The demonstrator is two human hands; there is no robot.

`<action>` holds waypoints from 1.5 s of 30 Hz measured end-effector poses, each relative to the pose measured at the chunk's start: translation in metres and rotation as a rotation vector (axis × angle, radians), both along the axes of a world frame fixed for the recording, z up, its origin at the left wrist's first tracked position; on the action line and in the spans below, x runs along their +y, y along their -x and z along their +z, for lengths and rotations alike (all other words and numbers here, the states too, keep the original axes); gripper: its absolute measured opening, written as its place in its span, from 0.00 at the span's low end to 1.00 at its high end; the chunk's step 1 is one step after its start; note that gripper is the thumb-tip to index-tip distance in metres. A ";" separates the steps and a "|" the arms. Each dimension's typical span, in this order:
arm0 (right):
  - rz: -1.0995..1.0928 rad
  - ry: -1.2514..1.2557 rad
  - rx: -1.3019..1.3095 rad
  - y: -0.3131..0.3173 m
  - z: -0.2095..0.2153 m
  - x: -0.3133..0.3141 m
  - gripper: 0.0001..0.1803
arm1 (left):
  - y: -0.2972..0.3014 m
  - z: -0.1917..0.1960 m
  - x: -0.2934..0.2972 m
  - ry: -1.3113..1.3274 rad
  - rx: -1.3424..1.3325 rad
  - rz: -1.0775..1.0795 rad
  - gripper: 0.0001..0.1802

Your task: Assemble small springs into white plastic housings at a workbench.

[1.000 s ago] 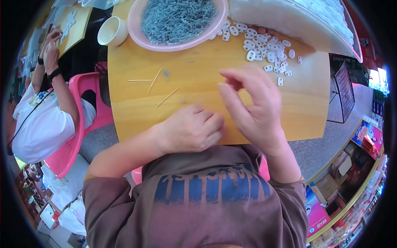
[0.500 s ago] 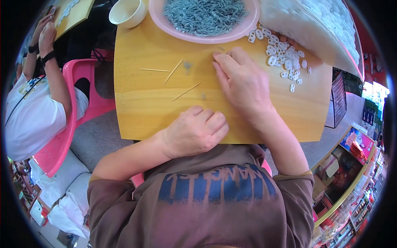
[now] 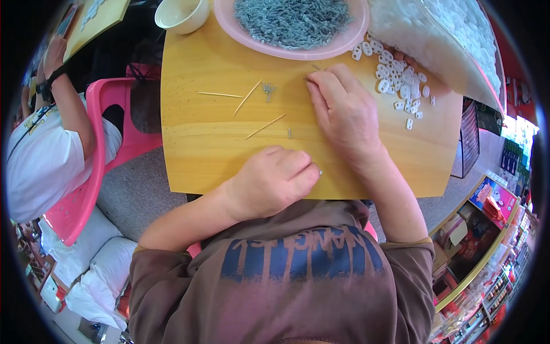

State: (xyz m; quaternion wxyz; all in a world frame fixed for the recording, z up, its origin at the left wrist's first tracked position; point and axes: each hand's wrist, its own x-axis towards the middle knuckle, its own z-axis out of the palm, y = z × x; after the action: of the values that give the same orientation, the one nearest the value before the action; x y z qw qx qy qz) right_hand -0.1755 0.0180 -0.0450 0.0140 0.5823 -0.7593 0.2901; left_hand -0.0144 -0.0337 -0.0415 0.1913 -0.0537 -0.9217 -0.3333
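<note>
My left hand [image 3: 274, 179] is closed near the table's front edge, fingers curled in. A tiny whitish piece [image 3: 321, 172] shows at its thumb tip; the rest of it is hidden. Further up, my right hand [image 3: 348, 112] rests on the table with thumb and forefinger pinched together, and a small dark bit shows at the tips, too small to name. Just beyond those fingertips lies a small grey screw-like piece [image 3: 316, 67]. Left of this hand are a little cluster of grey screws [image 3: 268, 90], one single screw [image 3: 289, 133] and three wooden toothpicks [image 3: 265, 126].
A pink basin [image 3: 252, 44] full of grey screws stands at the far side, with a white bowl [image 3: 183, 23] to its left. White two-holed plastic pieces [image 3: 404, 92] lie by a large bag [image 3: 447, 51] of similar pieces. A person sits left on a pink chair [image 3: 97, 132].
My right hand has shifted slightly right in the picture, as has the tabletop. A whitish piece now shows at my left thumb. The person at left has lowered an arm.
</note>
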 end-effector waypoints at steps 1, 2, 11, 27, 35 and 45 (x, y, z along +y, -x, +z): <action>-0.004 0.002 -0.015 0.000 0.000 0.001 0.05 | 0.001 0.001 0.000 -0.001 -0.002 -0.005 0.06; -0.008 0.005 -0.029 -0.001 0.001 0.002 0.05 | 0.002 0.004 0.001 -0.258 -0.011 0.076 0.05; -0.002 -0.059 -0.005 0.003 0.002 -0.004 0.04 | -0.006 0.045 -0.013 -1.940 -0.355 0.177 0.07; 0.102 -0.033 0.400 0.005 0.006 0.000 0.06 | -0.014 0.051 -0.011 -1.951 -0.274 0.287 0.07; 0.061 -0.216 0.490 0.003 0.021 -0.008 0.05 | -0.017 0.042 -0.009 -1.892 -0.376 0.306 0.05; 0.109 -0.180 0.565 0.009 0.015 -0.011 0.06 | -0.023 0.028 0.001 -1.802 -0.439 0.371 0.05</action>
State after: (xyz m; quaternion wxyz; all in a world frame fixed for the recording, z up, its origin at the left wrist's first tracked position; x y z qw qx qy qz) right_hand -0.1847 0.0070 -0.0304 0.1574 0.6788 -0.7157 0.0483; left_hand 0.0090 -0.0327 -0.0134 0.0331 0.3258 -0.3264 -0.8867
